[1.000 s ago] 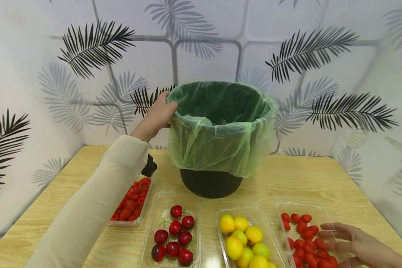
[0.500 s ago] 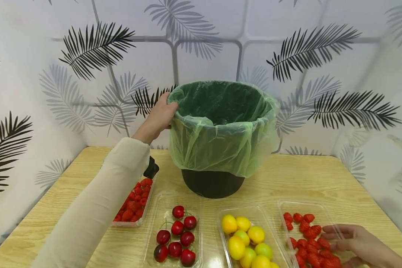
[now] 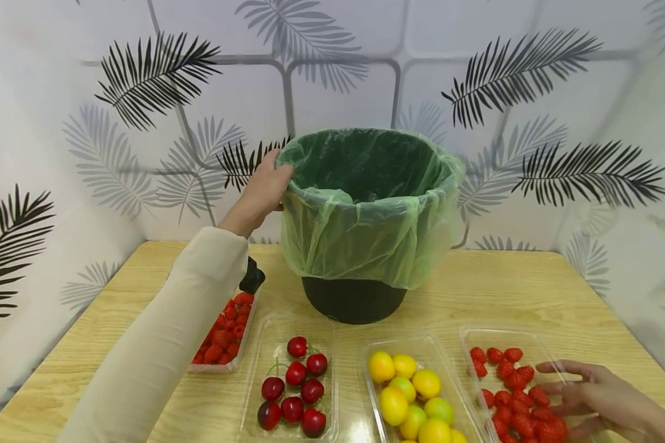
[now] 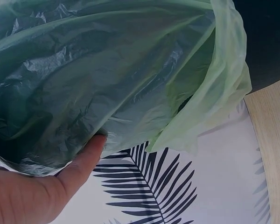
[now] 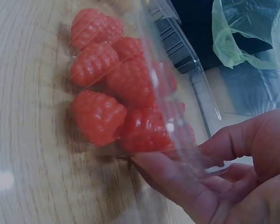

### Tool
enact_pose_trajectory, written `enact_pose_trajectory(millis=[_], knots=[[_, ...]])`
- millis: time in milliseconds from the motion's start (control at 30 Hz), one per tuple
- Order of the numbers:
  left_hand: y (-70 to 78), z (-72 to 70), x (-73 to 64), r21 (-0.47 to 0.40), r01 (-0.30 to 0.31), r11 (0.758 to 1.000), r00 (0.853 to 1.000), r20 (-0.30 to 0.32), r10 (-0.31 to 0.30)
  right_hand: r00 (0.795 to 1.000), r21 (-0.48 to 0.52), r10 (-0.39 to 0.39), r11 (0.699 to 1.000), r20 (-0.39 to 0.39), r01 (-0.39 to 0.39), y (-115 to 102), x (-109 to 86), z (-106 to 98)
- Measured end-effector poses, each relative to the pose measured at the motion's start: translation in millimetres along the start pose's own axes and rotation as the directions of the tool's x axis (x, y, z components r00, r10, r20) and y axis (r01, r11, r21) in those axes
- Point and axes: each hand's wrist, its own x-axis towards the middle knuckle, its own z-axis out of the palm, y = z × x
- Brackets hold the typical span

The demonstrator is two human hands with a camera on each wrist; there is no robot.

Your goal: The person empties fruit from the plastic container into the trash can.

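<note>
My left hand (image 3: 263,187) grips the left rim of a black bin (image 3: 354,301) lined with a translucent green bag (image 3: 360,240). In the left wrist view the thumb (image 4: 86,161) presses the bag inside the rim; the other fingers are hidden behind it. My right hand (image 3: 604,397) holds the right side of a clear plastic tray (image 3: 499,335) with red raspberries (image 3: 515,381). In the right wrist view its fingers (image 5: 233,140) lie around the tray's clear wall, close to the raspberries (image 5: 100,116).
Left of that tray stand a tray of yellow-green fruit (image 3: 415,394) and a tray of dark red cherries (image 3: 296,375). Another raspberry tray (image 3: 227,332) is partly behind my left sleeve (image 3: 172,326), near a small black object (image 3: 252,277). A leaf-patterned wall backs the wooden table (image 3: 521,289).
The head view has shifted slightly. Both hands keep their places at the bin rim and the tray; the bin and trays stay where they were on the table.
</note>
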Motion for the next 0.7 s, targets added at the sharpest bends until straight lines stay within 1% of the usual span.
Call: enact_pose_trajectory(millis=[133,300,367,533,700], knots=[[1.0,-0.3,1.1,-0.013,-0.004,1.000,1.000,0.003,0.004,1.000,0.019,0.008,1.000,0.008,-0.008,-3.1,-1.8,-2.1],[2.5,-2.2,1.5,-0.029,-0.013,0.999,1.000,0.003,0.013,0.999,0.023,0.047,0.999,-0.023,-0.046,-11.3,-3.0,-0.2],[3.1,-3.1,0.8,-0.029,-0.012,1.000,1.000,-0.001,0.012,0.998,0.019,0.056,0.998,-0.020,-0.056,-13.7,-3.7,0.3],[3.8,-4.9,-0.1,-0.029,-0.012,1.000,1.000,-0.012,0.012,0.999,0.005,0.032,0.999,0.017,-0.032,-17.9,-6.0,-1.9],[2.3,-5.5,1.0,-0.028,-0.008,1.000,1.000,-0.019,0.007,1.000,-0.017,0.029,0.999,0.010,-0.029,-18.1,-3.4,-1.6]])
